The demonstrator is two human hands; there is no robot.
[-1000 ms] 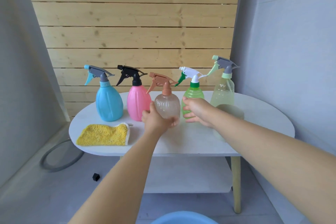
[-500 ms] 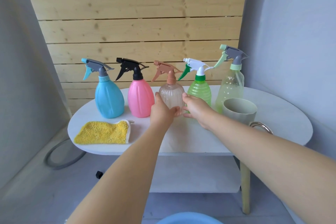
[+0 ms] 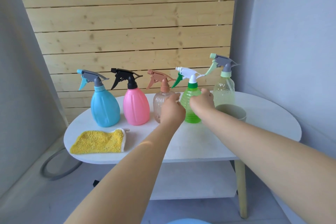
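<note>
Near left on the table [image 3: 263, 116], a yellow cloth [image 3: 98, 141] lies flat. Farther in, the left hand [image 3: 172, 110] reaches between the peach bottle [image 3: 159, 103] and the green bottle [image 3: 192, 116]; can't tell if it grips. The right hand [image 3: 201, 102] curls over the green bottle's right shoulder. That bottle stands upright, fourth in the far row. Likely step: taking hold. Next: squeeze firmly, lift straight up clear of its neighbours.

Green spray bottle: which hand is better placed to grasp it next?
Right, probably: the right hand is at the shoulder of the green spray bottle, while the left hand covers the peach bottle beside it.
</note>
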